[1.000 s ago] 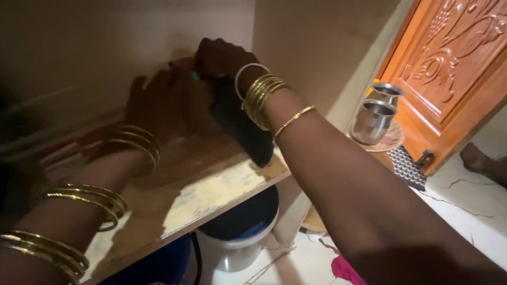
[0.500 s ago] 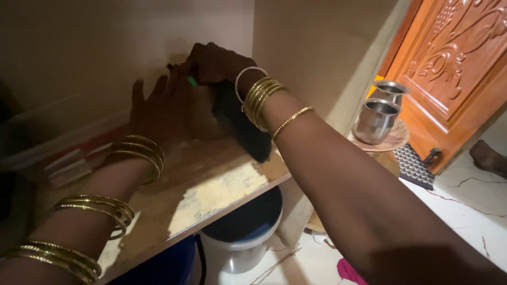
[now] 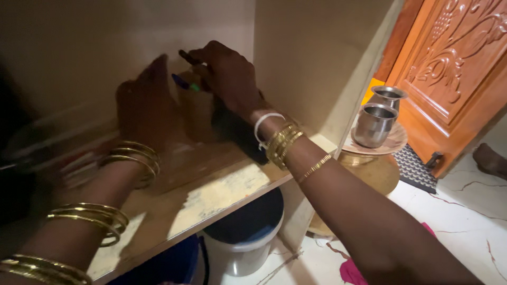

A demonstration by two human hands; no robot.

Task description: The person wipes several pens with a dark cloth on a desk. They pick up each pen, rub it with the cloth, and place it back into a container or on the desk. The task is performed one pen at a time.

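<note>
Both hands are working deep in the back corner of a wooden shelf [image 3: 222,184]. The right hand [image 3: 227,79] is curling narrowly around the top of a brownish cup-like holder [image 3: 196,113], with its fingers pinched on a dark pen-like stick [image 3: 186,55]. Just below those fingers, a blue pen with a green end [image 3: 182,83] is poking out of the holder. The left hand [image 3: 145,105] is lying flat and spread, just left of the holder, apparently bracing it; it is gripping nothing.

The step in hand looks like pens being sorted at the holder. Whether the stick is going in or coming out cannot be told. The next move would call for a steady pinch and a straight path past the holder's rim.

Counted: one holder, two pens in sight, and a dark flat object [image 3: 240,134] under the right wrist. Well right of that hand, two steel tumblers [image 3: 374,124] are standing on one round plate [image 3: 393,142].
</note>
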